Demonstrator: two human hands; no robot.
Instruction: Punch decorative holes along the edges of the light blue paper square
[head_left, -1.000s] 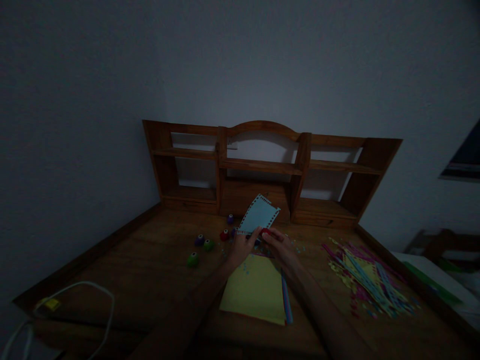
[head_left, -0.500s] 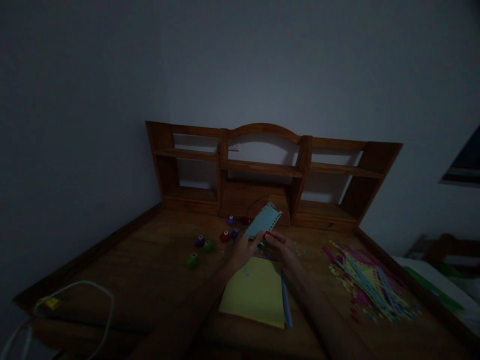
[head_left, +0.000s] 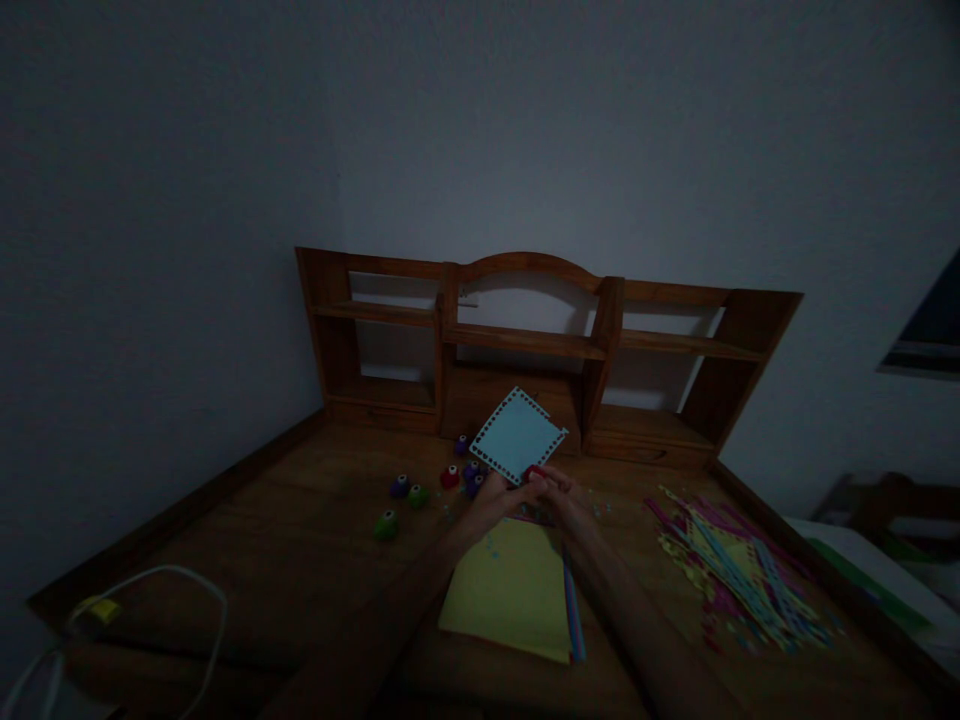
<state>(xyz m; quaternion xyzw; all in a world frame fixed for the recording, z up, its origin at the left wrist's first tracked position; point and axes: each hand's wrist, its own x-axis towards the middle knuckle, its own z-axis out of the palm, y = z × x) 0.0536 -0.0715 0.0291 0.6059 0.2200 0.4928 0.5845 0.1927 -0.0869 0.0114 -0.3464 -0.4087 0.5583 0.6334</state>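
Observation:
A light blue sheet of paper, with rows of small holes along its edges, is held up over the middle of the desk. My left hand is closed on its lower edge. In my right hand is a red craft punch, pressed at the sheet's bottom right edge; fingers partly cover it. Both hands are close together, above a stack of coloured paper with yellow on top. Tiny blue paper bits lie on the stack and around it.
Left of my hands stand several small craft punches: green, purple and red. A heap of punched paper strips covers the right side. A wooden shelf lines the back; a white cable loops at front left.
The blue sheet has turned and tilted, so its face and several punched edges show more fully. My hands have shifted slightly, with the red punch still in the right one.

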